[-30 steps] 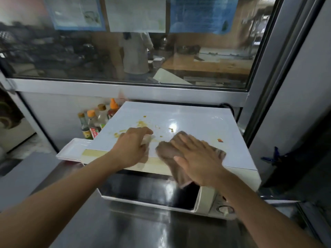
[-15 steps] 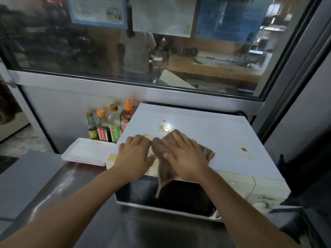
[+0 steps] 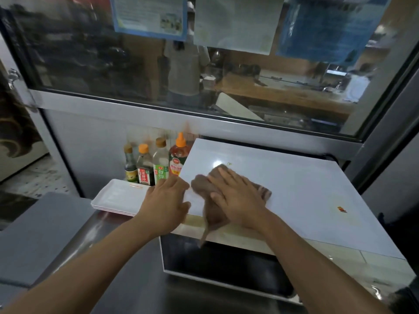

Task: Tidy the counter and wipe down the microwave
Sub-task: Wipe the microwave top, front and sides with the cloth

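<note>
Atop white microwave (image 3: 283, 189): right hand (image 3: 238, 196), fingers spread flat, pressing brown cloth (image 3: 210, 200); left hand (image 3: 165, 200) bracing corner, fingers relaxed.

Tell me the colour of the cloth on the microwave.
Brown, seen in the head view: the cloth under the right hand.

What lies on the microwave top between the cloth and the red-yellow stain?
Nothing: the head view shows bare white top between the cloth and the stain on the microwave.
</note>
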